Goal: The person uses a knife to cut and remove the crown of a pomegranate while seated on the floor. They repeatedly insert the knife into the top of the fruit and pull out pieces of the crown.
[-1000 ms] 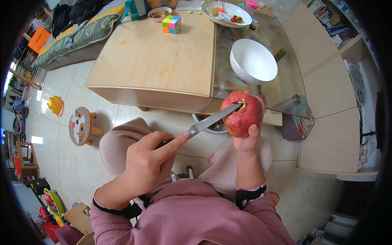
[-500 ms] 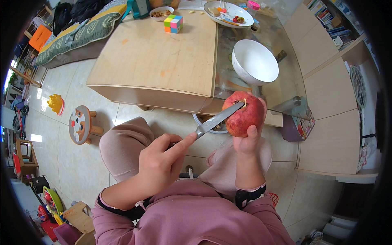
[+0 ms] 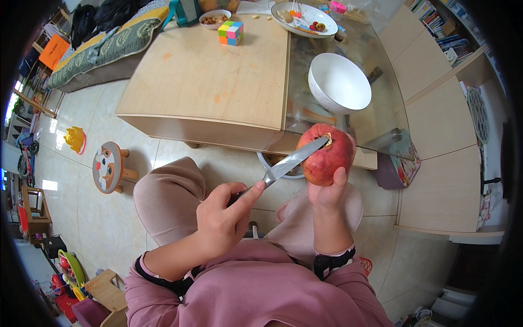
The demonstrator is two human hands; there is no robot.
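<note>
the pomegranate (image 3: 325,158) is round and deep red, mottled paler in patches, with a dull sheen; its flower end faces up and shows a ragged, pale yellow rim round a dark hollow; it sits in the right hand (image 3: 327,192), above the right knee, just off the table's near edge; that hand is half open, cupped under the fruit, thumb pressed on its near side, other fingers mostly hidden behind it; the left hand (image 3: 224,213), at about eight o'clock from the fruit, is curled closed on the dark handle of the knife (image 3: 292,162), index finger laid along it; the blade points to two o'clock, its tip at the hollow, how deep i cannot tell.

counted: one pomegranate, one knife, two hands; two bowls, a big white bowl (image 3: 339,83) at twelve o'clock from the fruit, on the table's glass part (image 3: 299,87), and a small bowl (image 3: 216,25) of brownish bits at eleven; one plate (image 3: 294,27) near twelve, farther off, with small round things too tiny to count; one cube (image 3: 231,34) at eleven, on the wood part (image 3: 201,82); one basin (image 3: 262,161) at nine, below the table edge; one stool (image 3: 108,167) and one yellow crown (image 3: 74,139), well apart at nine.
</note>
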